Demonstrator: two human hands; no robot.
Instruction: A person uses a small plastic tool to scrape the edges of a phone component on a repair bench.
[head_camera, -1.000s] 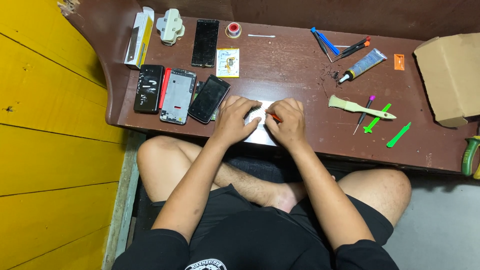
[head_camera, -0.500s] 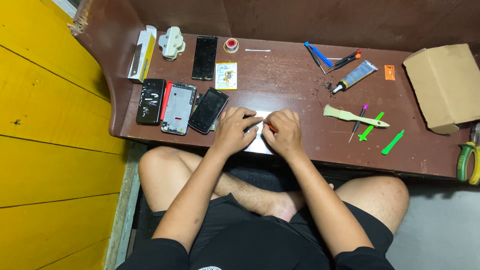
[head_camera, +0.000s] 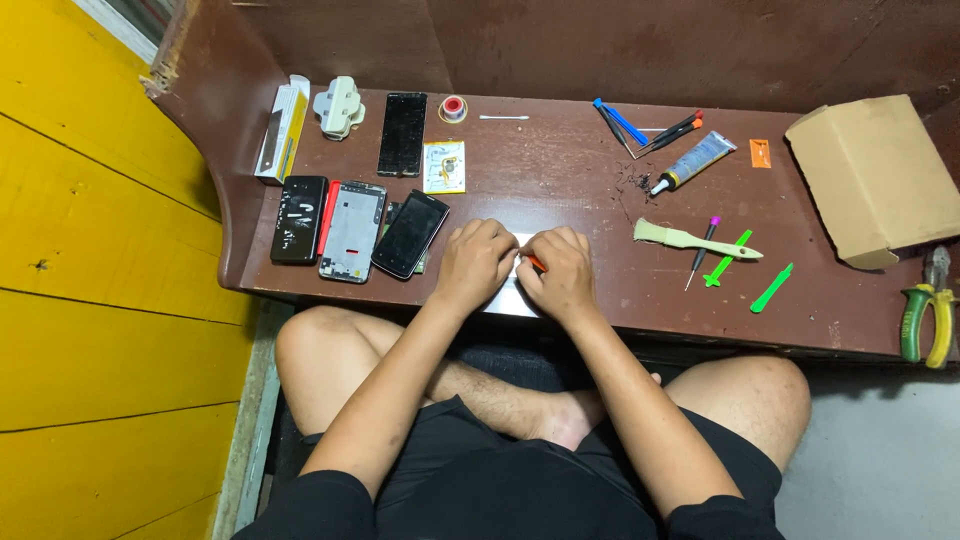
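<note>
Both my hands sit over a pale flat panel (head_camera: 512, 296) at the near edge of the bench (head_camera: 580, 170), right in front of me. My left hand (head_camera: 472, 262) is curled down on the panel's left part, pressing it flat; my right hand (head_camera: 560, 272) is pinched narrow around a small orange tool (head_camera: 537, 264) — only its tip shows between the two hands. How far along I am is hard to say: the panel lies flat and mostly hidden under my hands, and I judge the work on it is in hand, not finished. To the left a phone (head_camera: 410, 233) and a bare frame (head_camera: 352, 231) lie side by side; to the right a brush (head_camera: 690, 239) and a glue tube (head_camera: 692, 162) lie out of my reach for now. The panel's long axis seems to run near to far — though my hands cover too much to be sure. The tool points left and slightly far, toward my left hand.
</note>
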